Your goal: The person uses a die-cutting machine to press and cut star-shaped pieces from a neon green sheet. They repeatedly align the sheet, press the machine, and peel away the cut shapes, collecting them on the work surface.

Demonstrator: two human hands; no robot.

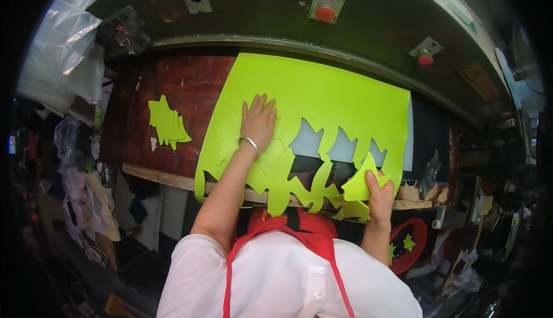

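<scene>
A large lime-green sheet (334,90) lies across the work surface, with several curved, pointed shapes cut out of its near part. My left hand (259,125) rests flat on it, fingers stretched out, a silver bangle at the wrist. Faint cut outlines show in the sheet around that hand. At the sheet's near right edge, my right hand (381,198) grips a lime-green cut piece (358,185) between thumb and fingers. Another green part hangs just below it. Through the holes a pale grey board (341,148) shows.
Stacked green cut pieces (167,121) lie on the brown board (196,87) to the left. Behind runs a dark green machine beam (259,15) with red buttons (325,12). At the lower right, a red tub (423,240) holds green scraps. Clear plastic bags (63,47) hang far left.
</scene>
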